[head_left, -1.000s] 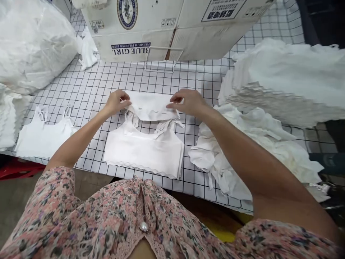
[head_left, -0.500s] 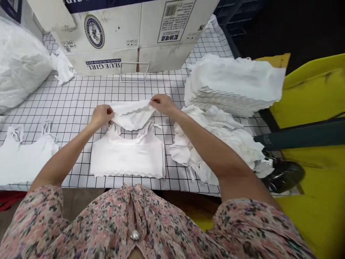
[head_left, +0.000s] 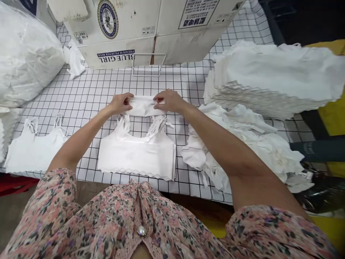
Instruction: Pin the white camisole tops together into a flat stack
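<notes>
A white garment (head_left: 142,105), folded into a narrow flat band, spans the space between my hands. Its left end is pinched in my left hand (head_left: 120,103), and the fingers of my right hand (head_left: 170,101) grip the right end. Just below it, nearer to me, several white strappy crop tops (head_left: 136,156) lie in a neat flat pile with wavy hems. Their straps reach up to the lower edge of the held garment. Whether the two overlap there I cannot tell.
On the right are a tall stack of white garments (head_left: 269,75) and a loose heap of white garments (head_left: 242,140). Another white top (head_left: 32,151) lies at left, below a filled plastic bag (head_left: 27,57). A cardboard box (head_left: 126,32) and a white wire stand (head_left: 149,65) stand behind on the checked cloth (head_left: 105,84).
The garment hung open with its wavy edge sagging; now it is a flat narrow band. My hands have drawn closer together. The view has shifted, showing more at left.
</notes>
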A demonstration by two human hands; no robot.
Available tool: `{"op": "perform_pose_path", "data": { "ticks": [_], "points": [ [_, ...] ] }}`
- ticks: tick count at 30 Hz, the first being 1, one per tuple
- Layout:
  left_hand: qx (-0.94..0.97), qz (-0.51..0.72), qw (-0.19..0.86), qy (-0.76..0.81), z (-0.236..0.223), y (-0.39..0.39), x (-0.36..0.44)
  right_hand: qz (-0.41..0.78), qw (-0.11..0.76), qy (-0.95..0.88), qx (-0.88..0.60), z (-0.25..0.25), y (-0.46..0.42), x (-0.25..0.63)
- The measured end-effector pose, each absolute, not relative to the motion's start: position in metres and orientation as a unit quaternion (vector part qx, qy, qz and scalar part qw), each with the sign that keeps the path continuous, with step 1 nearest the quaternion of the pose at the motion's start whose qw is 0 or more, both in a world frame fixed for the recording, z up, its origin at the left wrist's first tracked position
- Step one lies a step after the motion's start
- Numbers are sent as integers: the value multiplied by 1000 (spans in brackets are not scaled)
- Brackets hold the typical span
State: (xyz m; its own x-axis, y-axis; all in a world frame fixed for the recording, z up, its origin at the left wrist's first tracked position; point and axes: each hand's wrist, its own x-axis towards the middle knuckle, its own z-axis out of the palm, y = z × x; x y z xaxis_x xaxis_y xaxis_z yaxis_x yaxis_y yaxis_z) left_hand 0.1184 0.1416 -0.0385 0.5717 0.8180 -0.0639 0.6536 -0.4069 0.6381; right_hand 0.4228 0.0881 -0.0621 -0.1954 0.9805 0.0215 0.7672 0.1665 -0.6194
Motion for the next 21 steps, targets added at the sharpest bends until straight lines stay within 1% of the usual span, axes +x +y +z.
{"op": "perform_pose_path", "data": {
  "ticks": [2, 4, 5, 8, 10, 12, 14, 17, 19, 21],
  "points": [
    [815, 159, 317, 458, -41, 143, 121, 250, 195, -740, -593, -63, 89, 423],
    [806, 199, 337, 445, -35, 143, 121, 254, 210, -738, -589, -57, 89, 423],
    [799, 217, 360, 430, -29, 142, 121, 268, 231, -731, -584, -51, 89, 421],
    [774, 247, 442, 380, -1, 144, 125, 383, 298, -692, -534, -26, 91, 407],
    [768, 254, 456, 372, 22, 149, 129, 471, 303, -671, -487, -4, 96, 396],
    [769, 256, 447, 379, 48, 155, 131, 514, 308, -655, -460, 19, 103, 389],
    [774, 234, 456, 371, 73, 159, 129, 522, 338, -639, -452, 43, 107, 386],
    [777, 184, 504, 329, 109, 157, 123, 511, 367, -637, -445, 83, 106, 387],
    [773, 183, 517, 319, 129, 149, 120, 502, 365, -648, -441, 110, 99, 385],
    [763, 207, 521, 321, 146, 138, 119, 500, 371, -652, -433, 135, 89, 382]
  ]
}}
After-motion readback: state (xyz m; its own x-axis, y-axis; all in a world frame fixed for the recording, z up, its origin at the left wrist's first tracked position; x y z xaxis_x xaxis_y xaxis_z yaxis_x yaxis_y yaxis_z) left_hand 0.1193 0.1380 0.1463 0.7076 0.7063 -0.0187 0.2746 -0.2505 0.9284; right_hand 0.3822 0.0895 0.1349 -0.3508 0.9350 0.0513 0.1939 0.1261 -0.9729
